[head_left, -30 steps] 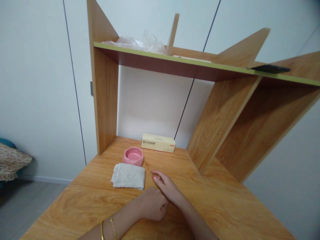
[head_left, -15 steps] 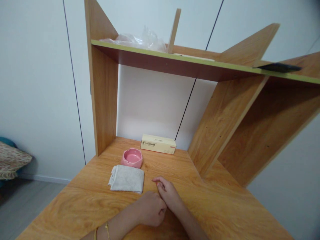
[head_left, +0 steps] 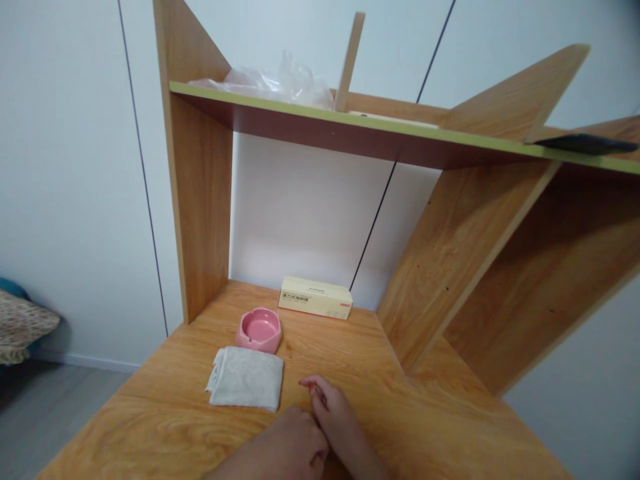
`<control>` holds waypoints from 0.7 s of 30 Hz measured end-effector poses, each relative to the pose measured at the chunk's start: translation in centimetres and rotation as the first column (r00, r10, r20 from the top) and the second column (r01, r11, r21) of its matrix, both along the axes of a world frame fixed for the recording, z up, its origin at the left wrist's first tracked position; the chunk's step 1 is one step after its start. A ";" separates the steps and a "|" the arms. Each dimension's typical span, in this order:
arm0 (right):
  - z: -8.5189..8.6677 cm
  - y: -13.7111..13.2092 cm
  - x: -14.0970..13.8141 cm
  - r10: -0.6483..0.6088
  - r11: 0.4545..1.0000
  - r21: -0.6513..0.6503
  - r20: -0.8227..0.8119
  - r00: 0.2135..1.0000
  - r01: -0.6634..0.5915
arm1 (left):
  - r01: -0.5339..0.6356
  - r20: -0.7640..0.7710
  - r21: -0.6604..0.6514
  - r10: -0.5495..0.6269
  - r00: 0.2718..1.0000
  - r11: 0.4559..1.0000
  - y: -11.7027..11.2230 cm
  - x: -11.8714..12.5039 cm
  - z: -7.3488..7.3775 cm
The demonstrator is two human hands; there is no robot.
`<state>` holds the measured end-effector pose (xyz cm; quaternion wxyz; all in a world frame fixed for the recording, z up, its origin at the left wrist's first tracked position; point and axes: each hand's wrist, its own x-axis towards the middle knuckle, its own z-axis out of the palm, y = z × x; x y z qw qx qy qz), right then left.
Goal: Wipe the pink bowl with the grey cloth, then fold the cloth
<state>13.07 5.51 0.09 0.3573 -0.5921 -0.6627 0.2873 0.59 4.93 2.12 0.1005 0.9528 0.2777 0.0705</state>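
My left hand is a loose fist at the bottom middle, resting against my right hand; no object shows in it. Just right of it, my right hand has its fingers curled together over the tabletop. A small reddish spot shows at its fingertips; whether it is a nail or a held thing I cannot tell. Nearest to both hands is a folded light grey cloth, lying flat to their left. Directly behind the cloth sits a pink angular ashtray. Farther back lies a long cream box with printed lettering.
The wooden desk has an upright side panel at left and a slanting divider at right. Overhead runs a shelf bearing a clear plastic bag and a dark flat object. A patterned cloth shows far left.
The view has tilted slightly, so the desk things sit lower in the picture. Both hands stay together in much the same pose; the bracelet on the left wrist is out of view.
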 end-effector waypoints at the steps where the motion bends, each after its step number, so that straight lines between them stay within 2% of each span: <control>1: 0.0 -0.1 0.0 -0.004 1.000 -0.007 -0.006 1.000 0.004 | 0.012 -0.006 -0.011 -0.012 1.000 1.000 0.2 0.1 -0.3; 5: 0.2 -0.3 -0.2 -0.014 0.999 -0.042 -0.013 1.000 0.014 | 0.091 -0.020 -0.009 -0.091 0.996 0.996 0.8 0.5 -1.7; 10: 0.1 -0.1 0.1 0.005 0.995 -0.104 0.023 1.000 -0.002 | 0.098 -0.071 0.097 -0.091 0.993 0.990 1.2 1.1 -3.1; 14: -0.4 0.1 0.4 0.030 0.992 -0.126 0.038 0.999 -0.025 | 0.129 -0.118 0.095 -0.117 0.986 0.987 1.7 1.4 -4.3; 17: -0.6 0.0 0.5 0.027 0.991 -0.131 0.034 0.999 -0.022 | 0.125 -0.067 0.095 -0.119 0.991 0.988 1.8 1.3 -5.3; 19: -0.8 0.0 0.5 0.031 0.990 -0.135 0.031 0.999 -0.026 | 0.091 -0.035 0.067 -0.089 0.995 0.994 1.8 1.2 -5.8; 21: -1.0 0.0 0.4 0.038 0.990 -0.134 0.032 0.999 -0.034 | 0.065 -0.021 -0.040 -0.066 0.998 0.997 1.9 1.1 -5.9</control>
